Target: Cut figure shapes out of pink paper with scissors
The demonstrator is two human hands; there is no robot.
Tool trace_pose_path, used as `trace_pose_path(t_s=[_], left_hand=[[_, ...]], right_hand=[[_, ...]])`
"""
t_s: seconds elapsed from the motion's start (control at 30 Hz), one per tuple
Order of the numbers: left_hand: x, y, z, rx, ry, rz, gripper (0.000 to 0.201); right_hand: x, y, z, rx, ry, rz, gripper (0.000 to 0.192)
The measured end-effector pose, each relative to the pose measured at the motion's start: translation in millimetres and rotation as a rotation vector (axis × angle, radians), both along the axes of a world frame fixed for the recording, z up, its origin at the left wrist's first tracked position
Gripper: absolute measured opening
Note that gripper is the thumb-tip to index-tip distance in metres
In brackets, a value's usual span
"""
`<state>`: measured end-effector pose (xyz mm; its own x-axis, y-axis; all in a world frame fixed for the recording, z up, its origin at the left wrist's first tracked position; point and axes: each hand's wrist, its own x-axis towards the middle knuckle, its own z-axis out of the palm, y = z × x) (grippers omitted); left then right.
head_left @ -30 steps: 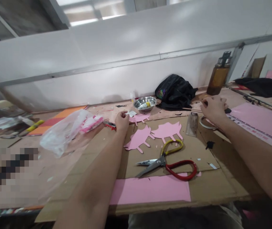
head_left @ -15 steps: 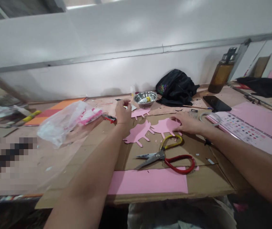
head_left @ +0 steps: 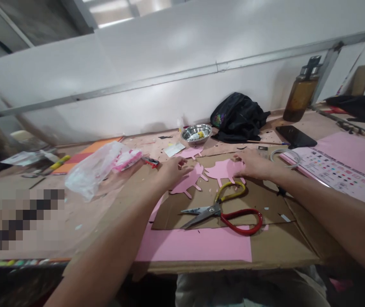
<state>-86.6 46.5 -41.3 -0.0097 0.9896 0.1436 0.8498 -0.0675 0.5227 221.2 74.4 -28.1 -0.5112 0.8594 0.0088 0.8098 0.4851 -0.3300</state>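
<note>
Two pink paper animal cutouts lie side by side on the brown cardboard (head_left: 278,243). My left hand (head_left: 173,169) is over the upper left part of the left cutout (head_left: 187,183), its fingers bent and apart. At the right end of the right cutout (head_left: 220,170), my right hand (head_left: 252,164) has its fingers closed on the edge. Just behind is a third pink cutout (head_left: 191,152), partly beyond the left hand's fingertips. Scissors (head_left: 212,209) with one yellow and one red handle lie spread in front of the cutouts. Nearer me is a pink paper sheet (head_left: 198,247).
A metal bowl (head_left: 197,134) with small items stands at the back, beside a black bag (head_left: 238,119). To the right are a phone (head_left: 296,136), a bottle (head_left: 302,91) and a printed sheet (head_left: 336,170). A plastic bag (head_left: 92,175) and a red-handled tool (head_left: 151,161) lie left.
My left hand has come back toward me, from beside the far cutout to the left cutout, uncovering a small white paper. My right hand stays at the right cutout. The view has shifted slightly.
</note>
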Motion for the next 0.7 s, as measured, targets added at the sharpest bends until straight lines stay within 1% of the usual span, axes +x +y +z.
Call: trace_pose_path(t_s=[0.1,0.27,0.37,0.43,0.57,0.7], left_hand=[[-1,-2,-6.3,-0.066,0.119,-0.017,0.022],[6,-2,-5.3,-0.132,0.141,-0.036,0.026],[9,-5,-2.7,-0.146,0.146,-0.033,0.021],[10,-7,-1.0,-0.144,0.146,-0.037,0.016],[9,-9,3.2,-0.14,0.146,-0.04,0.017],[-1,-9,5.0,-0.127,0.147,0.014,0.015]], right_hand=[[0,-3,4.3,-0.025,-0.029,-0.024,0.038],[3,-7,11.2,-0.091,-0.022,-0.067,0.037],[4,-6,11.4,-0.113,-0.028,-0.046,0.026],[3,-4,9.9,-0.096,-0.057,-0.045,0.021],[3,1,4.5,-0.04,-0.065,-0.042,0.028],[7,6,-2.7,0.012,-0.005,-0.044,0.04]])
